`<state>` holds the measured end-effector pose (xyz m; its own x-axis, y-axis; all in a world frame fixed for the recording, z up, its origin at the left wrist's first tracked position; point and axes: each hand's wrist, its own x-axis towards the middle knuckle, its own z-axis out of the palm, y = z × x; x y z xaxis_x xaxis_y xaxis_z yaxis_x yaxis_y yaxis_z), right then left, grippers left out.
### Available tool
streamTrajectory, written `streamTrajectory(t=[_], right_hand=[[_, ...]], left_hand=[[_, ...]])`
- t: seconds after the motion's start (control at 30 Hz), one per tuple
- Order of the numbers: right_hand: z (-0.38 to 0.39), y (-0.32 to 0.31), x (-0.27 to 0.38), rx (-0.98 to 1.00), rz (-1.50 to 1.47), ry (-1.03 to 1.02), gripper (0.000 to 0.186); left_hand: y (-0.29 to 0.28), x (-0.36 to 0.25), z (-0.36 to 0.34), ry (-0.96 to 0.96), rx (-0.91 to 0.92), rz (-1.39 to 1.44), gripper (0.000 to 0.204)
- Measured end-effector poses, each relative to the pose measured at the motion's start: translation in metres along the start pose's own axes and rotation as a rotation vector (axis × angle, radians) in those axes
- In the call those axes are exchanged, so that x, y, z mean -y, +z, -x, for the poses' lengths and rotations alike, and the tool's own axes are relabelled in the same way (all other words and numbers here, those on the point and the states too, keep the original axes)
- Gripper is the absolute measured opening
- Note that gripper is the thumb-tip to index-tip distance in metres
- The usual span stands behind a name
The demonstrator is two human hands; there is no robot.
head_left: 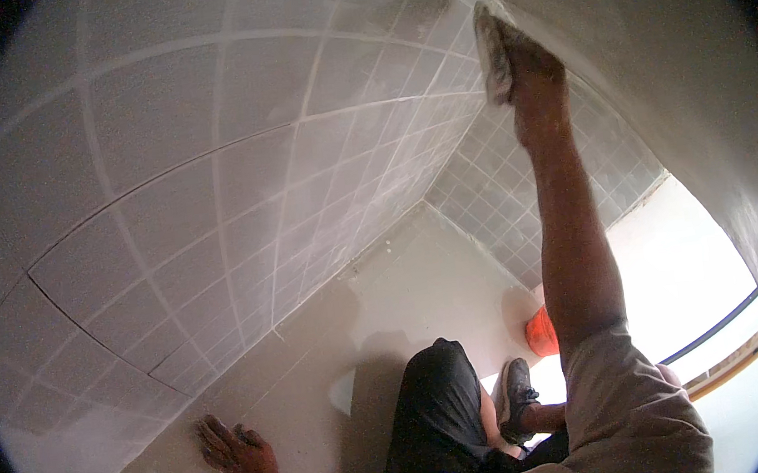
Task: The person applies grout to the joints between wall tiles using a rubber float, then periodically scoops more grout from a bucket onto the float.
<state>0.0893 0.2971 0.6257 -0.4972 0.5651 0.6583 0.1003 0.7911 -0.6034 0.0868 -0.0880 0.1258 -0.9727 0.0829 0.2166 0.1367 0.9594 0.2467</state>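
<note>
My right arm stretches up, and my right hand (533, 59) grips a flat, whitish, dust-smeared pad (494, 52). Whether it is a sponge or a folded cloth I cannot tell. The pad is up against the top of the grey tiled wall (264, 175), near where the tiles meet the smooth surface above. Pale grout lines cross these tiles, and some joints farther left look dark. My left hand (234, 453) hangs low on the left, dusty, its fingers stretched out and holding nothing. It appears in front of the floor near the foot of the wall.
An orange bucket (540, 330) stands on the floor beyond my shoe (515, 401). A second tiled wall (519, 177) meets the first at a corner. On the right, bright light enters past a dark bar (712, 328) and a wooden strip (733, 360).
</note>
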Motion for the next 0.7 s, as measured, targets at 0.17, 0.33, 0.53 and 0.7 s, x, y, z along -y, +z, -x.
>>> streamTrajectory(t=[0.17,0.33,0.53,0.7], right_hand=[[-0.052,-0.012,-0.009,0.031,0.084,-0.379,0.032],[-0.027,0.005,0.025,0.158,0.567,-0.398,0.03],[-0.056,-0.007,-0.061,0.414,-0.737,0.073,0.034],[-0.081,0.031,-0.107,0.571,-1.6,0.05,0.029]], left_hand=[[0.003,-0.003,-0.001,0.002,-0.002,-0.021,0.06],[0.006,-0.005,-0.004,0.011,-0.013,-0.032,0.063],[0.017,-0.008,-0.012,0.007,0.03,-0.055,0.059],[0.028,-0.001,-0.01,0.059,-0.045,-0.072,0.057]])
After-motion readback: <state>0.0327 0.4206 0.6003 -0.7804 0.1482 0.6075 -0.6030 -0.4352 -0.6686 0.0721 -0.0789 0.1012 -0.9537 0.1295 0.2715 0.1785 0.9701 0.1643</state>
